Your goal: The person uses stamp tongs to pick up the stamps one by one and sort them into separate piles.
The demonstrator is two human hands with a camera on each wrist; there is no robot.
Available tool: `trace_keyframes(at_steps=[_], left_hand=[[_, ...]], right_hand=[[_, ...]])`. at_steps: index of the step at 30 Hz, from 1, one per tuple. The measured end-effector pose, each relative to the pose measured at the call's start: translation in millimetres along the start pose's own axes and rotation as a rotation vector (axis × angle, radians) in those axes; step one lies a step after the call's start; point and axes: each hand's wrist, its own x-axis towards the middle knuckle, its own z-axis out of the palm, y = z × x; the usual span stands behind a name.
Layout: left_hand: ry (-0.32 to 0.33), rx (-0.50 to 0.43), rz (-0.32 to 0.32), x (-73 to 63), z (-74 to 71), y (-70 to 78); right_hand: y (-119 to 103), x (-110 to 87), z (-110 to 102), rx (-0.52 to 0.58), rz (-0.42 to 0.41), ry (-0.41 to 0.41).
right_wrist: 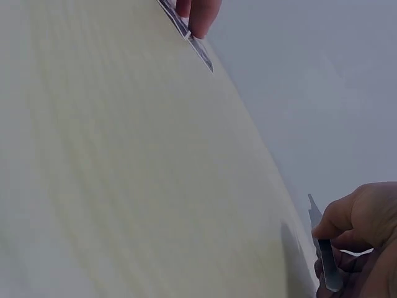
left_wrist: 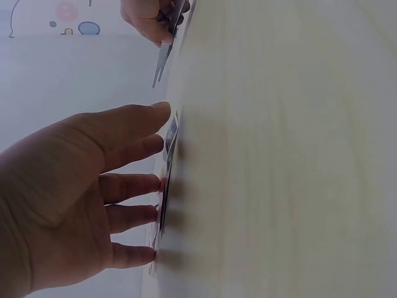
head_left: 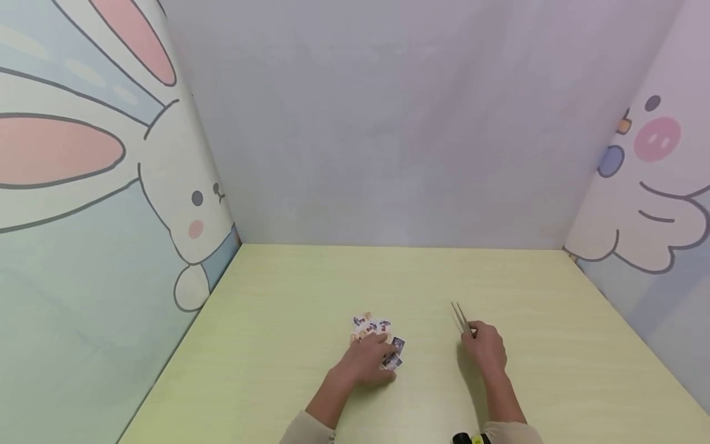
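Several small printed picture cards (head_left: 384, 325) lie in an overlapping cluster on the pale table. Over them spreads my left hand (head_left: 366, 357), its fingertips touching the cards; part of the cluster is hidden beneath it. The left wrist view shows the fingers (left_wrist: 133, 184) spread and nearly straight, tips at the thin edge of the cards (left_wrist: 167, 167). To the right, my right hand (head_left: 486, 348) holds metal tweezers (head_left: 461, 319) between thumb and fingers, with the two tips pointing away from me and apart. In the right wrist view the tweezers (right_wrist: 327, 264) stand beside the curled fingers.
The pale wood-grain table (head_left: 288, 290) reaches back to a plain grey wall panel (head_left: 388, 135). A panel with a cartoon rabbit (head_left: 188, 185) stands on the left, and another with a cartoon pig-nosed figure (head_left: 654, 185) on the right. A black-and-yellow item (head_left: 471, 439) shows at the right wrist.
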Motion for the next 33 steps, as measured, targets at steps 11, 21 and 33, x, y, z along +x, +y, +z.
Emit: trace_keyframes(at_steps=[11,21,33], left_hand=[[0.006,0.008,0.058,2.2,-0.3,0.2],[0.003,0.037,0.09,1.7,-0.5,0.1],[-0.02,0.015,0.081,-0.6,-0.2,1.9]], right_hand=[[-7,-6.6,-3,0.031,-0.108,0.06],[-9,-9.9,-6,0.046,-0.075,0.057],[-7,-26.8,-6,0.059,-0.031,0.019]])
